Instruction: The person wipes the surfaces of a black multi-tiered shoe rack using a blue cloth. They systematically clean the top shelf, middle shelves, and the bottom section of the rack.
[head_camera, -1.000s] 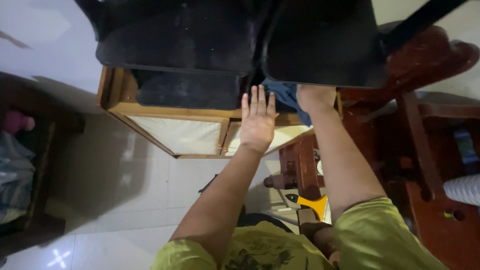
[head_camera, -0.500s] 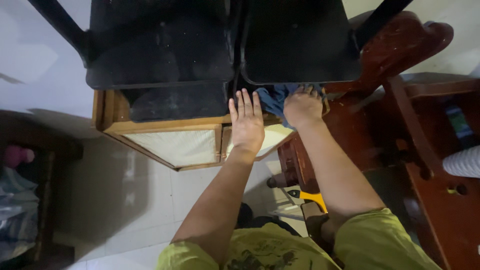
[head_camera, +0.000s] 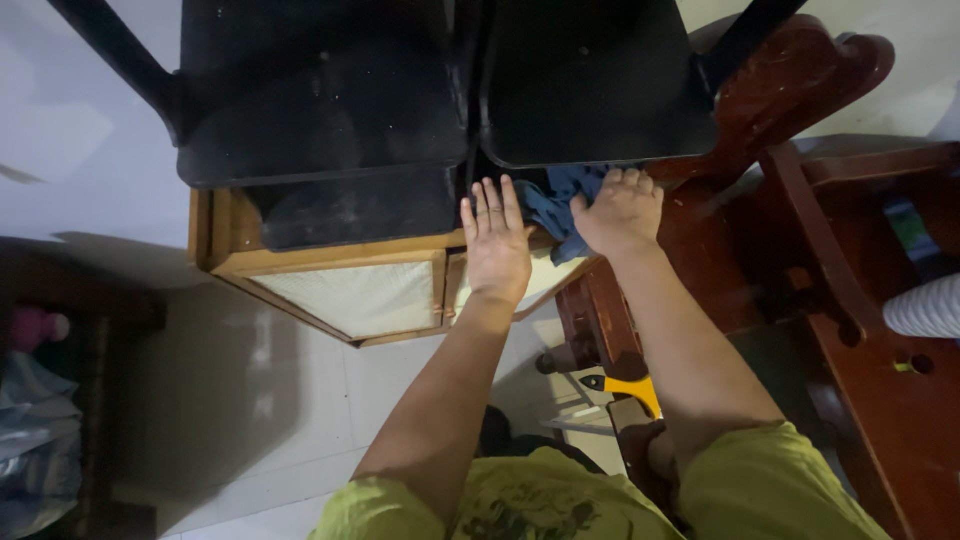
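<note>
Blue cloth, black chair seats

Yellow-handled tool on tiled floor

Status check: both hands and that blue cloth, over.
Left hand flat, open on wooden cabinet. Right hand on blue cloth. Black chairs overhang.

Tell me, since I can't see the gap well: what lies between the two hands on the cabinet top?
In the head view, a crumpled blue cloth lies between the left hand and the right hand, on the wooden cabinet.
</note>
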